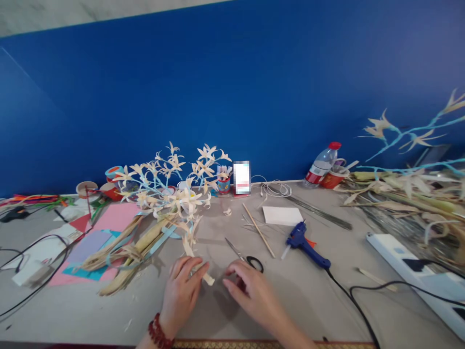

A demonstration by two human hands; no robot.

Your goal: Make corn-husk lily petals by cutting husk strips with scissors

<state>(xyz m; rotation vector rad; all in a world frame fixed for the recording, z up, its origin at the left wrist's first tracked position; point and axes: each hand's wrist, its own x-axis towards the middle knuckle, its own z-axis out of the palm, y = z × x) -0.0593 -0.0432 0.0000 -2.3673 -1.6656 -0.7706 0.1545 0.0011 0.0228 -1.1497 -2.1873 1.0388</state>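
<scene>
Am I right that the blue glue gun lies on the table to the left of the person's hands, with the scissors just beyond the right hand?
Not quite. In the head view, the blue glue gun lies on the table to the right of the hands, not the left. The rest holds: the scissors lie just beyond the right hand, while the left hand rests on a pale husk strip.

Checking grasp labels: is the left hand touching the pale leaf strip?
Touching. The head view shows the left hand with its fingertips resting on the pale leaf strip, which lies on the table.
</scene>
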